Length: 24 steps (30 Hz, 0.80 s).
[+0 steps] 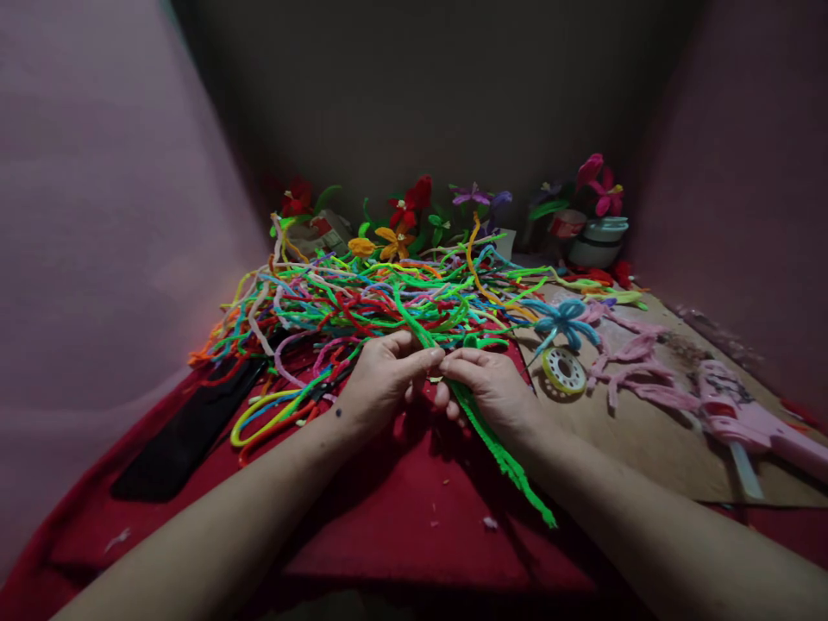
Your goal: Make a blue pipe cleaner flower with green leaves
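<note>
My left hand (pixel 379 379) and my right hand (pixel 492 384) meet above a red cloth (pixel 388 517), both pinched on a green pipe cleaner (pixel 511 461). One end of it runs up into a heap of many-coloured pipe cleaners (pixel 362 302). The other end trails down to the right below my right wrist. Fingertips of both hands touch at the middle.
A blue pipe-cleaner flower (pixel 561 319), a tape roll (pixel 564 371), pink pipe-cleaner shapes (pixel 630 366) and a pink glue gun (pixel 750 423) lie on cardboard (pixel 653 457) at right. Finished flowers (pixel 407 211) and a pot (pixel 599 237) stand at the back. A black flat object (pixel 187 435) lies left.
</note>
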### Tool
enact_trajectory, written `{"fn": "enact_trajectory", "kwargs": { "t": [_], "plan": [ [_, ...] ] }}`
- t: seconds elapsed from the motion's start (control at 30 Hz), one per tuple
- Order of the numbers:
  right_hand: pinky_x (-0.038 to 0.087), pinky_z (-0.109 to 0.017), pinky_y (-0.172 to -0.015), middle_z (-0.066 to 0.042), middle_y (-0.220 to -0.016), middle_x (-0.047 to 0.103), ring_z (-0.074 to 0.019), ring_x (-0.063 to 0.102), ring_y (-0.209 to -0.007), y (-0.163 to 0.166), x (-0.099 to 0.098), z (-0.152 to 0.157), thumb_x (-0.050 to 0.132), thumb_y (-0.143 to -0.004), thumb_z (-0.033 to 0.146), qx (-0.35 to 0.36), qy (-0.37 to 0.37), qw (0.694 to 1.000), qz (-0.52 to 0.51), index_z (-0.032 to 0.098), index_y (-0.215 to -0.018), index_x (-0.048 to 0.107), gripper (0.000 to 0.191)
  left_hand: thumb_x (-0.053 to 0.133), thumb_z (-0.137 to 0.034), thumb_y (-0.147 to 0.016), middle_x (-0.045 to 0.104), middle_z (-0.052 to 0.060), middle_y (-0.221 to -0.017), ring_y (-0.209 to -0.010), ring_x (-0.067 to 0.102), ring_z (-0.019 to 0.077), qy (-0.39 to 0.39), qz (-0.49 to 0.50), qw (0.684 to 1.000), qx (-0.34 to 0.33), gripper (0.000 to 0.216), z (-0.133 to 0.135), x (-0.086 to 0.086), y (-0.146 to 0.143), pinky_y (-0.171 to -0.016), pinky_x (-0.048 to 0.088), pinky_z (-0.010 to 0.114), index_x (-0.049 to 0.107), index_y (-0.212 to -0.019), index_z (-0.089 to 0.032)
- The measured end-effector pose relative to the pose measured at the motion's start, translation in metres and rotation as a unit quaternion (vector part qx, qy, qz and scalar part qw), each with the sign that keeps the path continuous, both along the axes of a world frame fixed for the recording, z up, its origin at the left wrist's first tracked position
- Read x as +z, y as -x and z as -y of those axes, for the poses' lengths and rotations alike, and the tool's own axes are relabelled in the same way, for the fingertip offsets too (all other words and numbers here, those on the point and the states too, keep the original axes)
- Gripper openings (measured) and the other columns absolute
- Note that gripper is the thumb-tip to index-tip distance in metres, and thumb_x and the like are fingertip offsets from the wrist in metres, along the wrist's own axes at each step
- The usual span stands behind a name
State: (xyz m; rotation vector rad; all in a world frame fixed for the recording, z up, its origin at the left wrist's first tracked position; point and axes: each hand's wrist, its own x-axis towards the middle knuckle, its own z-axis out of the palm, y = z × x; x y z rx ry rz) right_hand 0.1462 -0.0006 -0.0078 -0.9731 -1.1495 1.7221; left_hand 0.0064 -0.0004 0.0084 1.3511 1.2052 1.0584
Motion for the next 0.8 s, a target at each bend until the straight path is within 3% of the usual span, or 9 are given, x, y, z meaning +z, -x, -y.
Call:
{"fn": "enact_trajectory", "kwargs": {
  "t": [0.07,0.27,0.4,0.57,0.7,0.8],
  "plan": [
    [0.035,-0.017,-0.036,0.002,-0.049,0.059,-0.0057,0.046,-0.033,0.001,0.002,0.002,0.056,-0.074,0.027,-0.014,-0.007,1.0,0.016,0.014,-0.064,0.057,0.016,0.065,-0.033,-0.072,0.052,-0.002,-0.047,-0.039,0.04,0.0061,0.015,0.016,1.0,-0.011,0.021,0.001,0.001,0.0,-0.04,0.025,0.02,0.061,-0.067,-0.014],
    [0.034,-0.019,-0.041,0.001,-0.044,0.056,-0.0065,0.044,-0.037,0.004,-0.001,0.004,0.057,-0.072,0.025,-0.06,-0.067,0.994,0.062,0.014,-0.058,0.057,0.018,0.071,-0.026,-0.063,0.051,-0.003,-0.042,-0.034,0.037,0.0042,0.055,0.035,0.995,0.07,0.019,0.0,0.002,-0.006,-0.036,0.022,0.019,0.061,-0.058,-0.011],
    [0.035,-0.021,-0.045,0.0,-0.046,0.057,-0.0079,0.045,-0.041,0.007,-0.003,0.008,0.052,-0.075,0.022,-0.05,-0.126,0.987,0.091,0.014,-0.057,0.058,0.02,0.073,-0.027,-0.061,0.049,-0.005,-0.041,-0.033,0.035,0.0037,0.055,0.07,0.992,0.09,0.022,-0.006,0.003,-0.003,-0.035,0.021,0.018,0.057,-0.057,-0.013],
    [0.033,-0.02,-0.044,0.002,-0.043,0.053,-0.0069,0.042,-0.04,0.009,0.001,0.014,0.052,-0.073,0.017,-0.031,-0.124,0.983,0.13,0.015,-0.051,0.053,0.022,0.076,-0.023,-0.056,0.04,-0.008,-0.037,-0.032,0.03,0.001,0.039,0.077,0.988,0.127,0.028,-0.01,0.01,0.001,-0.034,0.018,0.016,0.05,-0.053,-0.012],
    [0.034,-0.02,-0.046,0.003,-0.043,0.053,-0.0068,0.043,-0.04,0.008,0.002,0.015,0.051,-0.073,0.014,-0.017,-0.123,0.984,0.128,0.016,-0.051,0.052,0.022,0.075,-0.021,-0.056,0.037,-0.01,-0.04,-0.033,0.029,0.0007,0.074,0.14,0.983,0.096,0.028,-0.012,0.008,0.003,-0.035,0.018,0.016,0.048,-0.057,-0.014],
    [0.035,-0.02,-0.046,0.003,-0.043,0.053,-0.0071,0.043,-0.041,0.008,0.001,0.015,0.05,-0.073,0.015,-0.017,-0.123,0.984,0.125,0.016,-0.051,0.053,0.022,0.073,-0.024,-0.06,0.038,-0.009,-0.041,-0.034,0.029,0.0016,0.044,0.121,0.988,0.091,0.03,-0.013,0.004,0.004,-0.035,0.019,0.016,0.046,-0.056,-0.015]
  ]
}}
